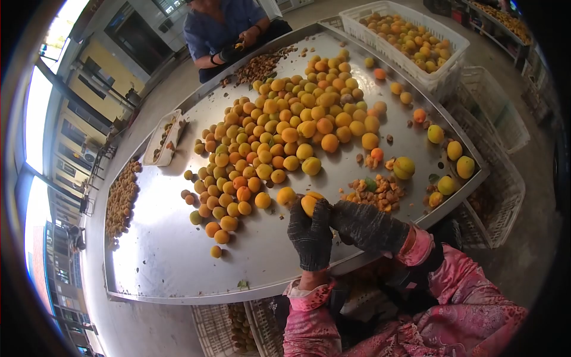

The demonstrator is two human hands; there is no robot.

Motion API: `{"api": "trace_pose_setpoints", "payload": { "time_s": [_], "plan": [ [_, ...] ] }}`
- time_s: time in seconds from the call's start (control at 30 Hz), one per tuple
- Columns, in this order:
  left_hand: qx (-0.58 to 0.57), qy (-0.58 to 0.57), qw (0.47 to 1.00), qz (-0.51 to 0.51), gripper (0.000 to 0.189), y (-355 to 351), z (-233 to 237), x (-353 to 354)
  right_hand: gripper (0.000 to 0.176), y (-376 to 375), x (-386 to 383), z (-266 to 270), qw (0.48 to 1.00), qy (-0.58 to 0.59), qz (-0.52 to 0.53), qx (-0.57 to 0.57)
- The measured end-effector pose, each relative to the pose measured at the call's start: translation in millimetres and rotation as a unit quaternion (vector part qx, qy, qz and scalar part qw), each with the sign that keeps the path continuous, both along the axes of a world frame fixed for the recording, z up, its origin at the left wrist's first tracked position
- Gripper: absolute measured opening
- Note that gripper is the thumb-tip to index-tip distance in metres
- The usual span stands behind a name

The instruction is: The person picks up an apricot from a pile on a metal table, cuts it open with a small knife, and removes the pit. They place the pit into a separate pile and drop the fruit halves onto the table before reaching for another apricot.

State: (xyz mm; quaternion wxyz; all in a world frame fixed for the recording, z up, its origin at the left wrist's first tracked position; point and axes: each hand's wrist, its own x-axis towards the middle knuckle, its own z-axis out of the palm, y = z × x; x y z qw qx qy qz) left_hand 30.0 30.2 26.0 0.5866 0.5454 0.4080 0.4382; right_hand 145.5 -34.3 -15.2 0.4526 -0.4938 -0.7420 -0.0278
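Note:
My left hand [310,235], in a dark grey knitted glove, holds a yellow-orange apricot [308,205] over the near part of the metal table. Close beside it is my right hand [370,227], gloved the same way, its fingers closed and pointing toward the apricot. Whatever the right fingers grip is hidden. Another apricot [286,196] lies just beyond my left fingertips. A heap of apricot pieces [376,193] with a green leaf rests beyond my right hand. The large pile of whole apricots [279,128] spreads over the middle of the table.
The metal table [172,268] has a raised rim. On its left are a white tray [165,140] and many small brown pits [122,199]. A white crate of apricots [416,44] stands at the far right. Across the table, a person [223,30] works by a brown heap [262,65].

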Motion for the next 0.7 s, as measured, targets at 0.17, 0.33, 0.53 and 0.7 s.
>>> {"api": "trace_pose_setpoints", "payload": {
  "time_s": [0.17,0.33,0.53,0.7],
  "plan": [
    [0.026,-0.011,0.999,-0.024,0.022,-6,-6,1,0.032,-17,13,36,0.954,0.227,0.108,-0.16],
    [0.007,-0.035,0.999,-0.039,0.027,-8,-2,3,0.031,-12,7,30,0.931,0.239,0.124,-0.248],
    [-0.124,0.002,0.984,-0.128,0.03,26,-12,-26,0.029,-19,13,67,0.77,0.511,0.042,-0.379],
    [0.19,0.181,0.944,-0.199,0.047,3,2,-16,0.047,-6,20,59,0.886,0.381,0.055,-0.259]
  ]
}}
